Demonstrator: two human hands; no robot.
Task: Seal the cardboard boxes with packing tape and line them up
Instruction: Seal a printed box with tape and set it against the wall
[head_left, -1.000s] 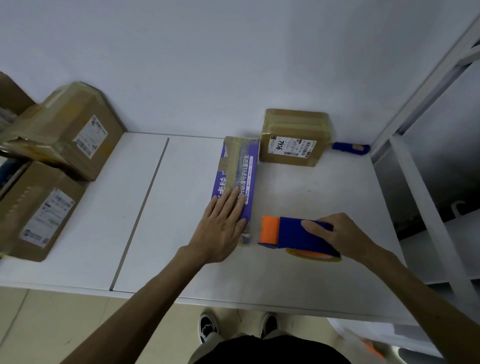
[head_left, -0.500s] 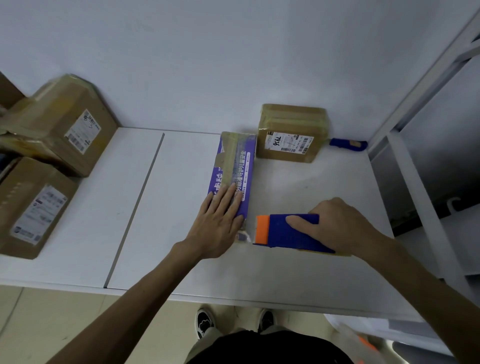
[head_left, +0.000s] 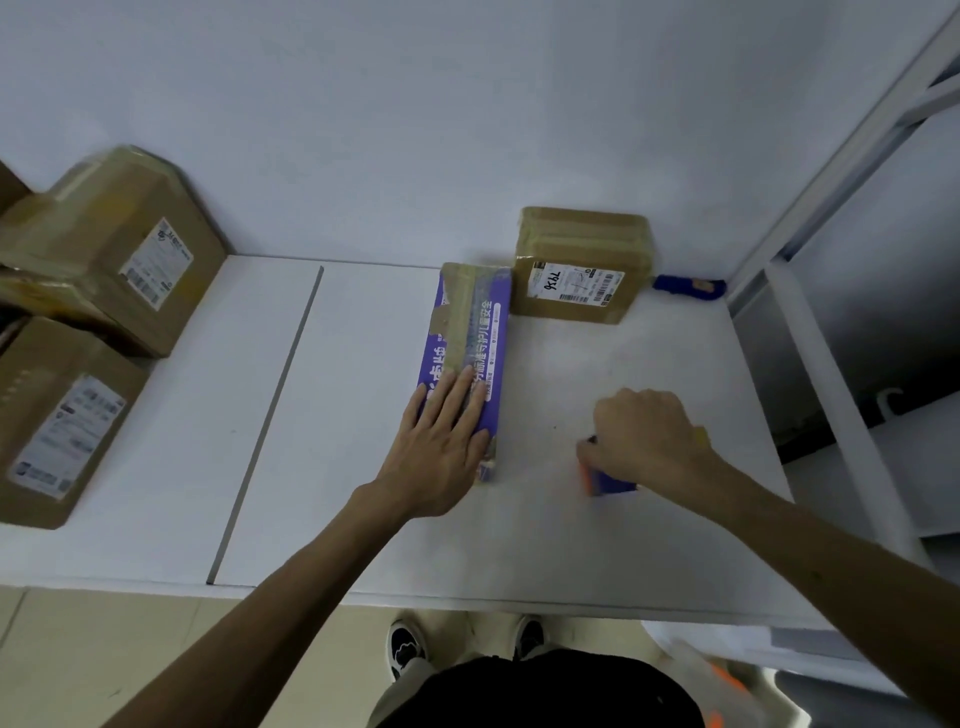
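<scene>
L hand (head_left: 441, 447) flat on Chinese-print purple box (head_left: 470, 317); R hand (head_left: 644, 436) grips tape dispenser (head_left: 609, 481).

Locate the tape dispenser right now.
Head view, right of centre: the tape dispenser is gripped by the right hand, which hides most of it, to the right of the purple box that the left hand presses flat on the white table.
</scene>
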